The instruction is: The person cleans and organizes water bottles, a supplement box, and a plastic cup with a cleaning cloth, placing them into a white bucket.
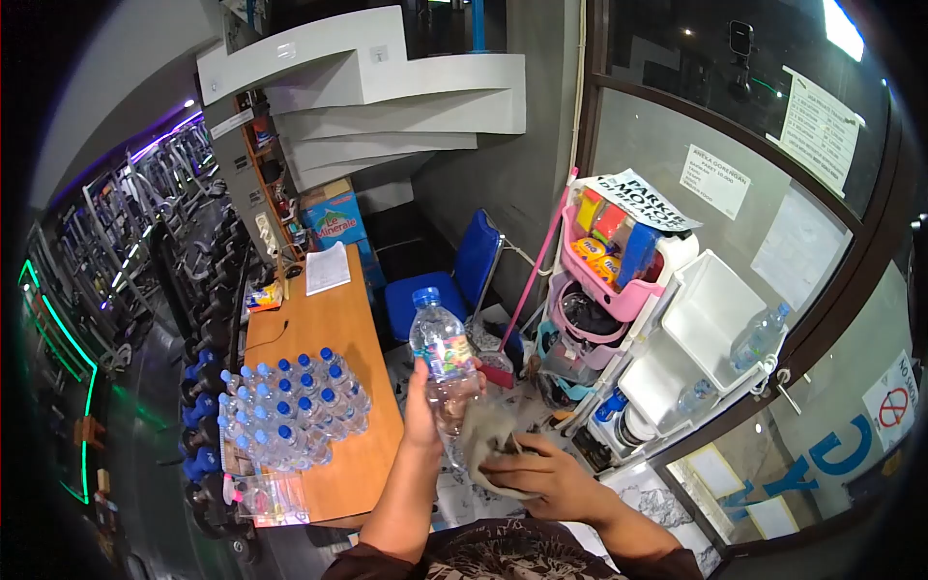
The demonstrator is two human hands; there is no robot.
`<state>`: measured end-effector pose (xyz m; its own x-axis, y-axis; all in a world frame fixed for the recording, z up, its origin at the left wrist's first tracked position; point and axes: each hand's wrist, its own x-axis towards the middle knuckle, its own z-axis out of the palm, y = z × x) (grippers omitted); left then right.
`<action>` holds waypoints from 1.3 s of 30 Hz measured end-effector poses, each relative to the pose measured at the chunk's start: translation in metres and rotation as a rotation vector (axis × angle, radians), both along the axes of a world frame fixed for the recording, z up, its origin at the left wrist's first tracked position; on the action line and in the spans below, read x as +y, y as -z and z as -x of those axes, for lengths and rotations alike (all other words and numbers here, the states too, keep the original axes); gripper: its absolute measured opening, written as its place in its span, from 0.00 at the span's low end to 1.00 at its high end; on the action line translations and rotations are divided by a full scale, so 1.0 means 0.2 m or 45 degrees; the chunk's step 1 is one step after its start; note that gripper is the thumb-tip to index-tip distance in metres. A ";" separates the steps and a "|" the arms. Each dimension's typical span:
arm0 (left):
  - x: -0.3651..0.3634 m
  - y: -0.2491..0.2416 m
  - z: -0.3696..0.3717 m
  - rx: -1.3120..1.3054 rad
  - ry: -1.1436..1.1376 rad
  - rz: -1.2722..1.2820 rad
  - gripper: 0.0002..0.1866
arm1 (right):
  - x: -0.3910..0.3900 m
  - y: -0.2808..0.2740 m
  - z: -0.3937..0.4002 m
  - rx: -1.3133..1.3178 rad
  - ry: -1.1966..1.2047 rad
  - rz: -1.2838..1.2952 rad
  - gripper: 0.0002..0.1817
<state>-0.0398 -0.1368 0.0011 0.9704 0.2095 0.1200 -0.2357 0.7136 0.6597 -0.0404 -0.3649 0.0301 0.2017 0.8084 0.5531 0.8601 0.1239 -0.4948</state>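
A large clear plastic water bottle with a blue cap and a coloured label stands nearly upright in my left hand, whose fingers wrap round its middle. My right hand grips a greyish cloth, which lies against the lower part of the bottle. The cloth hides the bottle's base. To the left, several small water bottles with blue caps stand grouped on a wooden table.
A blue chair stands behind the table, near a Le Minerale carton. On the right are a white rack holding bottles and a pink basket of packets. Papers lie at the table's far end.
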 end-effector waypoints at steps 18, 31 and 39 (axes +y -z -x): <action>0.09 0.18 0.35 0.268 0.251 -0.362 0.26 | 0.42 -0.19 -0.09 0.177 0.624 -0.321 0.20; 0.21 0.24 0.34 0.047 0.289 0.236 0.36 | 0.19 0.01 0.31 0.275 -0.045 0.238 0.26; 0.15 0.38 0.23 0.215 0.500 0.025 0.34 | 0.48 -0.13 -0.14 0.331 0.684 -0.207 0.18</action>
